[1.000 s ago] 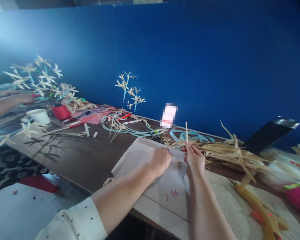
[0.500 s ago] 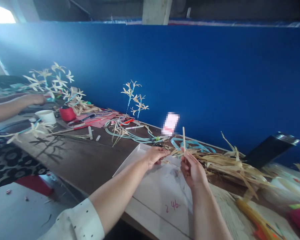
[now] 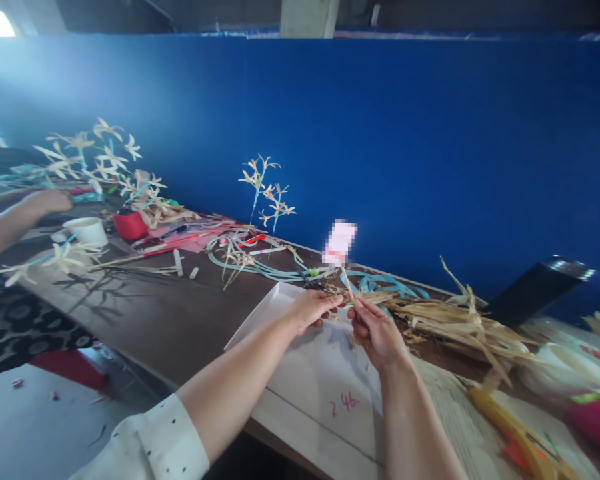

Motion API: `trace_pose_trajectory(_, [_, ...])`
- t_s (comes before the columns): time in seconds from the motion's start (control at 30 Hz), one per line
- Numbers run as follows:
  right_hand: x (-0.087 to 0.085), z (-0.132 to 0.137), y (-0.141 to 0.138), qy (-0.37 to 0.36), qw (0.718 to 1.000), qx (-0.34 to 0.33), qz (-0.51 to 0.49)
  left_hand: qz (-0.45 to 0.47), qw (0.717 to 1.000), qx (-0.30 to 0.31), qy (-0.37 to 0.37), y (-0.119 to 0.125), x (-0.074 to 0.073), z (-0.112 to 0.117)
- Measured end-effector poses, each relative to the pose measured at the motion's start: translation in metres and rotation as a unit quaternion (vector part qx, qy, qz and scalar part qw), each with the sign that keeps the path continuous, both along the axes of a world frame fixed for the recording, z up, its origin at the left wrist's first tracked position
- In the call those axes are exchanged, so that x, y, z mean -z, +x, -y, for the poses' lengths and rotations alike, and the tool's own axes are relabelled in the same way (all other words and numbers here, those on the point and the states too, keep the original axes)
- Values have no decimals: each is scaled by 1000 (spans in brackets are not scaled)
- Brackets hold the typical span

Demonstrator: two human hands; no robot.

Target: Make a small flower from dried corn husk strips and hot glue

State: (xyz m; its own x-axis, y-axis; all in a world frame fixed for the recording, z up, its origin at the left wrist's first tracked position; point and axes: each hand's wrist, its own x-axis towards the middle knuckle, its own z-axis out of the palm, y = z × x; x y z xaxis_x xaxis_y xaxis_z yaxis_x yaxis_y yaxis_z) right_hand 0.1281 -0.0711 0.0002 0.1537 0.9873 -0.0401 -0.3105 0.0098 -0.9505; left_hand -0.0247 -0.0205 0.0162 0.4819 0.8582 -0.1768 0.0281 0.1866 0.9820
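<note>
My right hand (image 3: 377, 333) is closed around a thin pale stick (image 3: 348, 283), whose upper end leans to the left. Close beside it, my left hand (image 3: 310, 309) has thumb and fingers pinched together; whatever lies between them is too small to make out. The two hands' fingertips nearly meet above a shallow white box (image 3: 265, 313). Just behind my fingers lie dry, straw-coloured husk strips (image 3: 440, 317) and a light blue ribbon (image 3: 390, 285).
Two husk-flower stems (image 3: 275, 207) stand at the blue partition (image 3: 430, 153). A yellow glue gun (image 3: 510, 427) lies front right, below a dark flask (image 3: 535, 293). At left are a white cup (image 3: 89, 231), more flowers (image 3: 113, 157) and another person's hand (image 3: 53, 201).
My right hand has moved left towards my left hand, and the stick has tipped from upright to leaning left. The other person's hand has shifted left.
</note>
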Motion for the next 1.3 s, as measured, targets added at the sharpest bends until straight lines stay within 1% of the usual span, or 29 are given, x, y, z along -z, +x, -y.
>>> trace_pose_trajectory(0.1, [1,-1,-1,-2,1000,-4,11,-45,997,-3,56,1,2,1])
trace_pose_trajectory(0.2, [0,-1,-2,-3,1000,-8,15,-59,995,-5,85,2,4,1])
trace_pose_trajectory(0.37, [-1,0,-3,-8,1000,3,12,-58,994,2,93,2,4,1])
trace_pose_trajectory(0.43, [0,0,-3,-8,1000,5,23,-55,994,-4,96,3,4,0])
trace_pose_trajectory(0.57, [4,-2,-5,-14,996,7,83,-54,992,-38,105,4,10,-3])
trace_pose_trajectory(0.7, [7,-5,-7,-17,990,24,138,-83,985,-56,142,4,11,-4])
trace_pose_trajectory(0.77, [7,-6,-8,-13,988,31,154,-91,983,-52,150,3,9,-2])
trace_pose_trajectory(0.87, [7,-5,-7,-13,987,36,159,-84,987,-30,137,1,5,0])
trace_pose_trajectory(0.93, [7,-5,-7,-11,987,29,155,-80,988,-21,132,1,5,-1])
trace_pose_trajectory(1.0, [7,-5,-6,-6,989,21,149,-85,985,-25,146,0,7,-2])
trace_pose_trajectory(1.07, [7,-5,-6,-5,990,17,138,-91,979,-30,178,1,9,-5])
trace_pose_trajectory(1.13, [6,-4,-8,-5,992,14,123,-92,967,-38,235,1,11,-6])
trace_pose_trajectory(1.23, [5,-4,-10,9,994,19,110,-91,933,-78,339,3,10,-3])
trace_pose_trajectory(1.3, [4,-4,-13,29,991,39,125,-90,914,-105,380,4,7,0])
